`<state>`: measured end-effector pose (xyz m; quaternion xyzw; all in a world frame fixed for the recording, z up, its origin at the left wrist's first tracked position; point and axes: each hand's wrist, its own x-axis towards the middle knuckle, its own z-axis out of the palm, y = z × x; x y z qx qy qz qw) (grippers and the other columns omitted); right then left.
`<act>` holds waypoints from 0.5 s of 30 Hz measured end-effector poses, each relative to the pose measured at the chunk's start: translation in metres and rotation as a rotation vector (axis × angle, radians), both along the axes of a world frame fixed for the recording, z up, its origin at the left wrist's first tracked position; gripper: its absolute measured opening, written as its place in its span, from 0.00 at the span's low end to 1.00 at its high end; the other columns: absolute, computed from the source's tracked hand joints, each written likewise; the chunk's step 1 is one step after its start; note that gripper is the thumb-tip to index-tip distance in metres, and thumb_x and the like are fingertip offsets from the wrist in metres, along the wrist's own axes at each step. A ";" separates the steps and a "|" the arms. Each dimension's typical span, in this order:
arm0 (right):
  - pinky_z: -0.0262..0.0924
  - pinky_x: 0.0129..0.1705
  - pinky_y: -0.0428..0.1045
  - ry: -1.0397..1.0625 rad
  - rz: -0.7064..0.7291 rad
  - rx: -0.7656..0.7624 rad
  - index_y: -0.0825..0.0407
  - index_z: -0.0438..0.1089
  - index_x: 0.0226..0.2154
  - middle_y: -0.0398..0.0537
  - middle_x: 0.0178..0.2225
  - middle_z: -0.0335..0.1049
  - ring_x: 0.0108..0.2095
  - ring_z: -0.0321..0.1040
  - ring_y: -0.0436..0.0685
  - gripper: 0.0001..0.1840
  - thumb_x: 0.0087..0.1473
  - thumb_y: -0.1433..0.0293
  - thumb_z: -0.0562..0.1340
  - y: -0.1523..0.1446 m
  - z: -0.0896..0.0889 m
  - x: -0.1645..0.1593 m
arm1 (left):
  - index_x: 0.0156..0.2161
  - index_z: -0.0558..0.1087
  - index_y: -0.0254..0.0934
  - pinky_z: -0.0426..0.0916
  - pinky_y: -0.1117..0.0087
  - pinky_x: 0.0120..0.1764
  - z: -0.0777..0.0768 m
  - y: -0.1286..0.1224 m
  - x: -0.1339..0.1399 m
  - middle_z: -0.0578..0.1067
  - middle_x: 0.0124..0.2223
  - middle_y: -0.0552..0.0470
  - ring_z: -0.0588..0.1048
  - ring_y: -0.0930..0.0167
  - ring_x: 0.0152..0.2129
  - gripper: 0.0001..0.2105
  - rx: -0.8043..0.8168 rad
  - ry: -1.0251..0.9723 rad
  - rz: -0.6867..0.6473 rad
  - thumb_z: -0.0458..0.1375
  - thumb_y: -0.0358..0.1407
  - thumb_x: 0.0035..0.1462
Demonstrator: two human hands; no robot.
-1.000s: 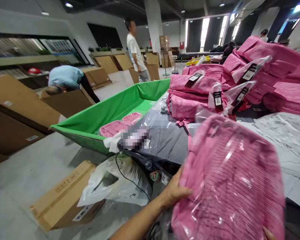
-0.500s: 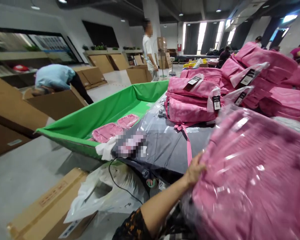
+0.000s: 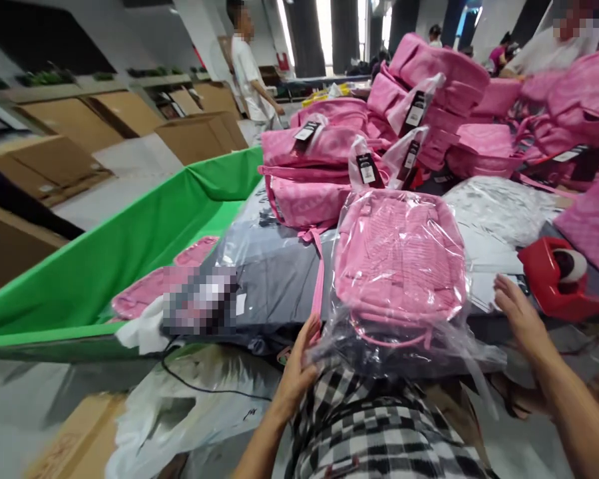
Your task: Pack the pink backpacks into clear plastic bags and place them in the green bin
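Has left grip (image 3: 297, 366) at clear bag (image 3: 340, 327) around pink backpack (image 3: 402, 259), lower centre, cannot tell whether clamped; holds right grip (image 3: 526, 326) apart near red tape dispenser (image 3: 556, 299), right of frame.

There is one bagged backpack (image 3: 402, 259) up front, one tape dispenser (image 3: 546, 293), one green bin (image 3: 90, 266) and two pink packages (image 3: 137, 291) inside it.

This seems a packing workshop: a bagged backpack (image 3: 399, 259) lies near the centre, many pink backpacks (image 3: 442, 73) are piled at upper right, and cardboard boxes (image 3: 202, 138) stand at upper left.
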<state>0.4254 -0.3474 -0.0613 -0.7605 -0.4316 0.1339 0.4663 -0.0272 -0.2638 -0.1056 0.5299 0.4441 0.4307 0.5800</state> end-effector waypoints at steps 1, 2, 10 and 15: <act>0.68 0.58 0.61 0.021 0.021 -0.017 0.48 0.64 0.64 0.60 0.64 0.67 0.61 0.68 0.69 0.50 0.49 0.36 0.62 -0.026 -0.003 -0.007 | 0.61 0.72 0.43 0.67 0.57 0.61 -0.004 -0.008 -0.008 0.74 0.63 0.42 0.70 0.50 0.62 0.47 0.042 0.097 0.052 0.75 0.56 0.34; 0.66 0.60 0.61 0.036 0.076 -0.047 0.47 0.63 0.65 0.59 0.64 0.67 0.61 0.68 0.69 0.52 0.44 0.38 0.68 -0.049 -0.006 -0.016 | 0.56 0.76 0.42 0.70 0.59 0.57 -0.006 -0.010 -0.014 0.78 0.57 0.44 0.74 0.52 0.57 0.40 0.078 0.198 0.121 0.75 0.53 0.35; 0.72 0.43 0.55 0.072 -0.409 0.010 0.48 0.76 0.36 0.52 0.35 0.80 0.36 0.76 0.63 0.30 0.49 0.40 0.60 -0.103 -0.032 -0.077 | 0.26 0.68 0.39 0.65 0.70 0.24 -0.009 -0.013 0.032 0.71 0.20 0.54 0.70 0.71 0.16 0.30 -0.318 -0.090 0.329 0.52 0.67 0.53; 0.74 0.42 0.58 0.331 -0.105 -0.166 0.48 0.75 0.37 0.53 0.35 0.81 0.38 0.79 0.68 0.34 0.40 0.38 0.62 -0.112 -0.054 -0.089 | 0.46 0.80 0.38 0.71 0.59 0.54 -0.018 -0.061 0.121 0.82 0.50 0.43 0.79 0.58 0.49 0.29 -0.195 0.036 -0.493 0.62 0.61 0.54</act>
